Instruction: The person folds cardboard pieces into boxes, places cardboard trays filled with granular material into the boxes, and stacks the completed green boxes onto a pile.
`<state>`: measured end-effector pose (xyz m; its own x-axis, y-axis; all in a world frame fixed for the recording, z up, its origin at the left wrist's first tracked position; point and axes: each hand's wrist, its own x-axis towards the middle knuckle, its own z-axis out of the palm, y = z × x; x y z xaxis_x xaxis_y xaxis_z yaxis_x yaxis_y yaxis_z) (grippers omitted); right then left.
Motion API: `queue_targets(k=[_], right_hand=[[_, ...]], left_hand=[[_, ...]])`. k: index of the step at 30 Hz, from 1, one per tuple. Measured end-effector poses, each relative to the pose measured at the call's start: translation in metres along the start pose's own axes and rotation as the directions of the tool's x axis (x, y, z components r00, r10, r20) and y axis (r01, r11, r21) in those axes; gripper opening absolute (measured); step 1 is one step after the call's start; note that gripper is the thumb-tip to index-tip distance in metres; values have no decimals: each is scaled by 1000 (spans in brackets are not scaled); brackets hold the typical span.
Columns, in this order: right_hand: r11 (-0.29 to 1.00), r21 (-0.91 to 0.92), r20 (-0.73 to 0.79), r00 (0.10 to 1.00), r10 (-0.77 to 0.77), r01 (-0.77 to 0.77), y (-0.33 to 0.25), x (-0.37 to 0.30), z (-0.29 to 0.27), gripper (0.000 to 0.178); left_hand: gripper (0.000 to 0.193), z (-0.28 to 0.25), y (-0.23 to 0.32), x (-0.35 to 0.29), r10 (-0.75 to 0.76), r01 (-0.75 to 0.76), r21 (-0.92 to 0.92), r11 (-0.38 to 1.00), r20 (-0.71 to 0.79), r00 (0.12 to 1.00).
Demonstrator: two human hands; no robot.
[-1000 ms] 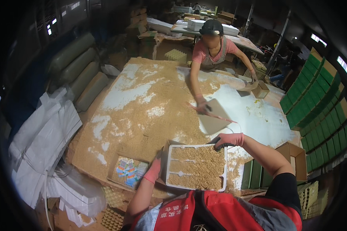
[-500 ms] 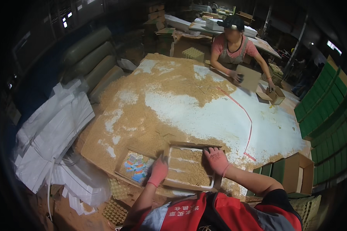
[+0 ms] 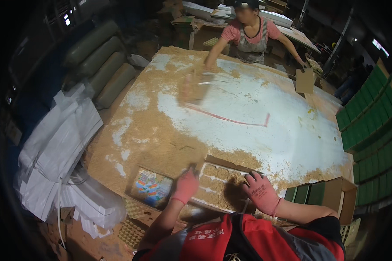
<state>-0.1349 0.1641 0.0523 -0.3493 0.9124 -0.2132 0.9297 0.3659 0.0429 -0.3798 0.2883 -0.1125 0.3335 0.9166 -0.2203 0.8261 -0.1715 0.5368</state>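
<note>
A cardboard box [image 3: 235, 162] with a white liner lies in front of me, filled with sawdust-like brown material in rows. My left hand [image 3: 186, 186], in a pink glove with dark fingertips, is closed on its left side. My right hand [image 3: 262, 193], gloved alike, bends its fingers over the right side, its shadow falling on the filling. Left of my left hand sits a shallower box [image 3: 133, 189] with colourful printed cards [image 3: 148, 185] on top of brown material.
Across the sawdust-strewn table [image 3: 231, 113], a co-worker [image 3: 252, 39] moves a blurred cardboard piece [image 3: 196, 93] near a red strip [image 3: 224, 118]. Green boxes [image 3: 366, 113] are stacked at right, near an open carton [image 3: 346, 195]. White wrapped sheets [image 3: 56, 148] stand left; egg trays [image 3: 130, 234] lie below.
The lined box sits slightly farther right of the card box, my hands still at its sides. The co-worker has swung the cardboard piece leftward, and the red strip has shifted left and turned.
</note>
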Motion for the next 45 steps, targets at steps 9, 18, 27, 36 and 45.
queue_targets(k=[9, 18, 27, 36, 45], right_hand=[[973, 227, 223, 975, -3, -49, -7, 59, 179, 33], [487, 873, -37, 999, 24, 21, 70, 85, 9, 53], [-518, 855, 378, 653, 656, 26, 274, 195, 156, 100], [-540, 835, 534, 387, 752, -103, 226, 412, 217, 71], [537, 839, -384, 797, 467, 89, 100, 278, 107, 53]], left_hand=[[40, 10, 13, -2, 159, -159, 23, 987, 3, 987], [40, -33, -37, -34, -106, 104, -26, 994, -78, 991], [21, -25, -7, -41, -27, 39, 107, 994, -111, 993], [32, -2, -12, -43, -227, 147, -318, 937, -233, 945], [49, 7, -16, -42, -208, 111, -356, 928, -246, 947]])
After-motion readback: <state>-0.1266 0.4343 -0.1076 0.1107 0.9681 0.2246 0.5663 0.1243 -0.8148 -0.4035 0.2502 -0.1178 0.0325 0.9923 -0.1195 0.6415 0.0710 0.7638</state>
